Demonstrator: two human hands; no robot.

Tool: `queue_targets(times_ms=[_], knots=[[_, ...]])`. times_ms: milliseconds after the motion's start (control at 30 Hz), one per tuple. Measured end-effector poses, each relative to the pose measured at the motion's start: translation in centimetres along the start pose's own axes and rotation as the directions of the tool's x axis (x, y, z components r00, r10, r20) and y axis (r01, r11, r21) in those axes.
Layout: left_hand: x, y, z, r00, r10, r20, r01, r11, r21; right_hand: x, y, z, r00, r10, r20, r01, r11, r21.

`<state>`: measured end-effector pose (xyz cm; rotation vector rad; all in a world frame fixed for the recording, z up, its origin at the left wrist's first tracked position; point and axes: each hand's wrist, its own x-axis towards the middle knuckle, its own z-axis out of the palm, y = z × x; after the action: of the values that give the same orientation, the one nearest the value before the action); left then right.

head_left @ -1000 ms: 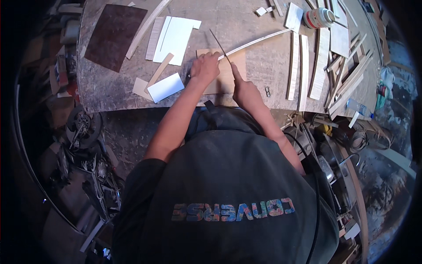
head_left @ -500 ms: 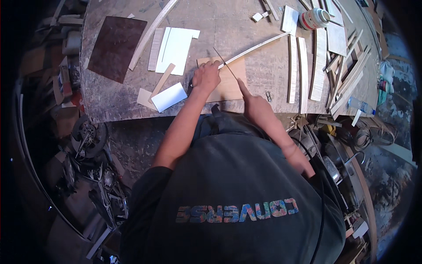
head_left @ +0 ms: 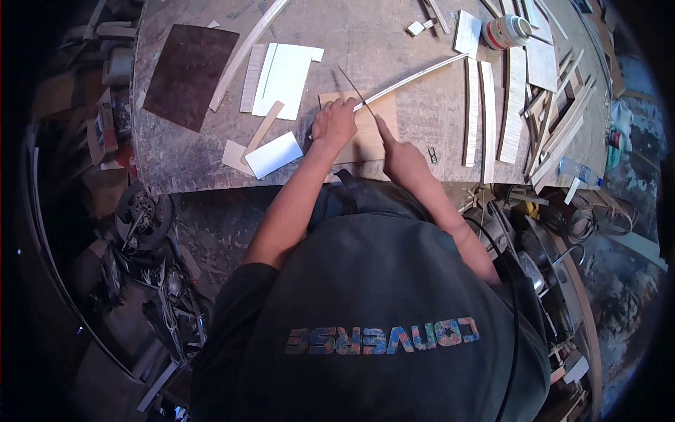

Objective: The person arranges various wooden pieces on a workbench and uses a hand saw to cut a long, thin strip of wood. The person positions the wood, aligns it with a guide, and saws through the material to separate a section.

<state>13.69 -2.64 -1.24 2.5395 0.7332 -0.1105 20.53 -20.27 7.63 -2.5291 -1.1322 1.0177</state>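
A long, narrow wooden strip [head_left: 415,79] runs slantwise across the workbench, its near end over a flat square of thin wood [head_left: 369,141]. My left hand [head_left: 334,124] is closed round that near end and presses it down on the square. In my right hand [head_left: 406,163] is a slim dark saw [head_left: 357,90], seen nearly edge-on, with the index finger stretched along it. The blade crosses the strip just right of my left fingers. My right palm hides the saw's handle.
On the left of the workbench [head_left: 337,42] lie a dark brown sheet [head_left: 191,77], a white panel [head_left: 285,79] and a small white board [head_left: 274,155]. To the right are several wooden strips [head_left: 486,119], a tin [head_left: 508,32], a plastic bottle [head_left: 578,170] and a small metal piece [head_left: 432,155].
My right hand has moved forward and slightly left, pushing the saw farther across the strip. My left hand stays in place on the strip. The whole view has shifted slightly.
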Motion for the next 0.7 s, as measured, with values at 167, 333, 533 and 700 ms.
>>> queue_targets(times_ms=[167,333,533,700], knots=[[0.0,-0.2,-0.1,1.0,-0.006,0.014,0.006,1.0,0.006,-1.1,0.7,0.0,0.998,-0.061,-0.01,0.061,0.998,0.006],[0.5,0.1,-0.6,0.994,-0.087,0.061,0.091,0.994,-0.065,-1.9,1.5,0.3,0.997,-0.023,-0.069,0.025,0.999,0.028],[0.2,-0.2,0.9,0.999,-0.046,0.013,0.046,0.999,-0.028,-3.8,1.1,-1.5,1.0,-0.015,0.019,0.016,0.999,-0.04],[0.0,0.5,0.5,0.999,-0.033,0.012,0.032,0.999,0.019,-0.6,0.3,-1.3,1.0,-0.026,0.0,0.026,0.997,-0.07]])
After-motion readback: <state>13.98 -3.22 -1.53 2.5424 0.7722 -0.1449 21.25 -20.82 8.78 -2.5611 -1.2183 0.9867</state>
